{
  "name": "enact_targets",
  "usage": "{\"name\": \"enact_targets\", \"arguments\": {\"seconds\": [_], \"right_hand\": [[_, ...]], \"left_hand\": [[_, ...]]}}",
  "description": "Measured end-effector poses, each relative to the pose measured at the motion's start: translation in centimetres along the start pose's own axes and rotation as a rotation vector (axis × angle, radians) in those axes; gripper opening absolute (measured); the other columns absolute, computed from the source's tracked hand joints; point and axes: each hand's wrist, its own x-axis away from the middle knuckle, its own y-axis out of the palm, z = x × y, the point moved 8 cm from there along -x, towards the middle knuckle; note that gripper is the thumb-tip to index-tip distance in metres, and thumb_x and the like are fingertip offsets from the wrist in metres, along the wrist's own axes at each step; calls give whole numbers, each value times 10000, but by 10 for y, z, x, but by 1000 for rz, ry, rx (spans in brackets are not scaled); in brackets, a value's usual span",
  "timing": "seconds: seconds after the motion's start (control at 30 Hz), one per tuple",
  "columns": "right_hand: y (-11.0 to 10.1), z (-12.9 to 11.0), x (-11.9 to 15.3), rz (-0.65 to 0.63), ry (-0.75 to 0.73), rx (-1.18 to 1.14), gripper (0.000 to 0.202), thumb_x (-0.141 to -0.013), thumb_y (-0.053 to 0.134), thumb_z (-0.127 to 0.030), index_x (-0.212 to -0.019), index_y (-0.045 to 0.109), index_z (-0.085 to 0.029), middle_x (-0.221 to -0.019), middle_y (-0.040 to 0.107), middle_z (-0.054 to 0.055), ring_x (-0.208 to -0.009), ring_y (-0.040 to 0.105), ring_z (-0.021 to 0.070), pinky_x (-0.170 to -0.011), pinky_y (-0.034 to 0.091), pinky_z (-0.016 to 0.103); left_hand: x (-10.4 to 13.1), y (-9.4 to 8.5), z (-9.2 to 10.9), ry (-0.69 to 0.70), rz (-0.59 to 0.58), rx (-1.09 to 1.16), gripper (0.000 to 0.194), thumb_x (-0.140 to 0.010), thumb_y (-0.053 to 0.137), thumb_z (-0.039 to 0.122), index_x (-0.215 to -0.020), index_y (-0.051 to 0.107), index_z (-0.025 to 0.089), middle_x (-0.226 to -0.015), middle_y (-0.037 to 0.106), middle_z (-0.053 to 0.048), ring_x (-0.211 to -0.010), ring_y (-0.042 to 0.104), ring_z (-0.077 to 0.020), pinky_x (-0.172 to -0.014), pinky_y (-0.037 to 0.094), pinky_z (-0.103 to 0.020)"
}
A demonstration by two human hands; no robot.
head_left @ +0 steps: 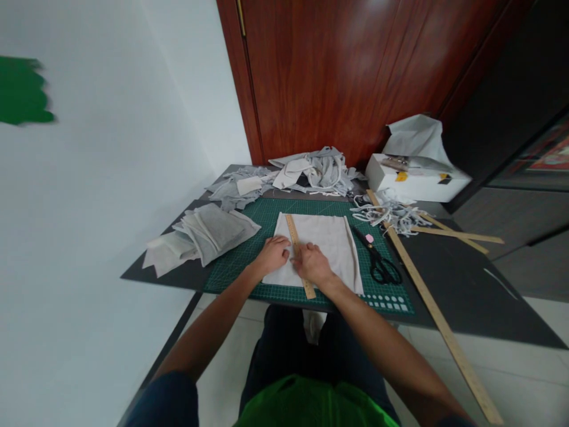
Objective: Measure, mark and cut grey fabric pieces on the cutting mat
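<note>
A white cloth (338,252) lies flat on the green cutting mat (235,264). Across its left part runs a wooden ruler (291,228), slightly slanted, its near end reaching past the cloth's front edge. My right hand (313,263) is closed over the middle of the ruler, fingers pressed around it. Just left of the ruler, my left hand (273,254) rests on the cloth's left side with its fingers curled together; whatever may be in them is hidden. Black-handled scissors (381,264) lie on the mat to the right of the cloth.
Stacked grey and white cloth pieces (217,234) lie at left. Fabric scraps (311,169) are heaped along the back. A white box (413,178) stands at back right, near tangled cords (393,214). A long wooden ruler (438,314) overhangs the table's front edge.
</note>
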Motion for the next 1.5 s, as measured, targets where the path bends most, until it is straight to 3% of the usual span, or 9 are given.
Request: {"name": "enact_targets", "arguments": {"seconds": [0.13, 0.27, 0.4, 0.6, 0.77, 1.1, 1.27, 1.5], "right_hand": [[5, 5, -2, -41, 97, 13, 383, -967, 610, -262, -1302, 617, -76, -1247, 679, 226, -1178, 645, 293, -1019, 474, 358], [-5, 28, 0, -61, 177, 71, 420, -899, 600, -133, -1306, 612, -33, -1221, 680, 255, -1147, 665, 320, -991, 504, 394], [-20, 59, 6, -82, 196, 111, 400, -871, 610, -134, -1259, 694, -92, -1271, 649, 257, -1175, 643, 361, -935, 530, 429], [-38, 92, 14, -120, 157, 85, 430, -866, 575, -87, -1252, 738, -180, -1295, 649, 179, -1217, 607, 321, -950, 495, 387], [-35, 85, 20, -150, 75, 66, 432, -867, 555, -52, -1237, 740, -175, -1259, 658, 155, -1187, 595, 285, -974, 458, 352], [-19, 66, 19, -164, 50, 33, 400, -902, 581, -59, -1223, 750, -227, -1294, 647, 116, -1197, 576, 285, -966, 449, 366], [-15, 69, 18, -160, 55, 35, 394, -941, 519, -86, -1231, 749, -221, -1298, 656, 126, -1203, 564, 306, -952, 456, 392], [-26, 92, 22, -111, 56, -19, 370, -979, 585, -191, -1324, 712, -232, -1367, 664, 112, -1260, 553, 297, -1043, 441, 421]], "left_hand": [[18, 0, -13, 58, -32, 31, 311, -894, 648, 224, -1184, 754, 265, -1421, 696, -62, -1395, 575, -250, -1224, 372, -468], [26, -4, -38, 52, -55, 82, 367, -854, 726, 276, -1219, 755, 254, -1460, 674, -75, -1452, 530, -272, -1239, 371, -478], [30, -6, -60, 82, -102, 151, 463, -784, 800, 310, -1235, 752, 222, -1524, 619, -115, -1515, 455, -323, -1255, 360, -525], [31, -14, -74, 131, -105, 207, 483, -761, 769, 242, -1241, 740, 194, -1538, 597, -134, -1497, 480, -306, -1260, 374, -498], [29, -19, -81, 79, -80, 218, 510, -723, 716, 178, -1233, 725, 172, -1484, 629, -138, -1421, 557, -306, -1230, 426, -469], [29, -23, -83, 3, -58, 208, 389, -784, 730, 284, -1157, 757, 177, -1452, 663, -138, -1374, 605, -304, -1217, 439, -455], [27, -27, -78, -10, -19, 204, 243, -817, 679, 293, -1018, 788, 211, -1327, 741, -103, -1323, 641, -299, -1200, 455, -450], [26, -29, -85, -20, 14, 230, 229, -800, 688, 337, -975, 786, 226, -1316, 749, -96, -1297, 655, -306, -1185, 462, -486]]}}
